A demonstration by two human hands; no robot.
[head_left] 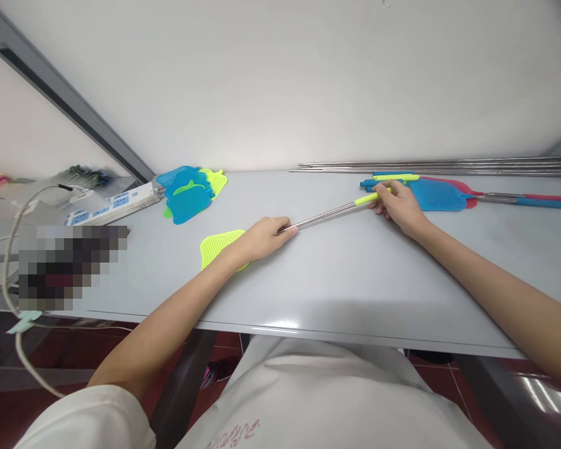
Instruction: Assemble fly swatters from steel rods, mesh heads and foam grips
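Observation:
A fly swatter with a yellow perforated head (220, 246), a thin metal rod (325, 216) and a yellow handle (365, 199) lies slanted across the grey table. My left hand (266, 239) is closed around the rod close to the head and covers part of that head. At the other end, my right hand (396, 202) has its fingers on the yellow handle and hides most of it. Just behind the right hand lie loose blue and yellow handle sleeves (395, 178). Finished-looking swatters with a blue head (442, 194) and a red one lie to its right.
Blue and yellow swatter heads (187, 202) are piled at the back left. Several long metal rods (430, 166) lie along the wall at the back right. A white power strip (112, 204) with cables and a blurred-out dark object (70, 268) occupy the left side.

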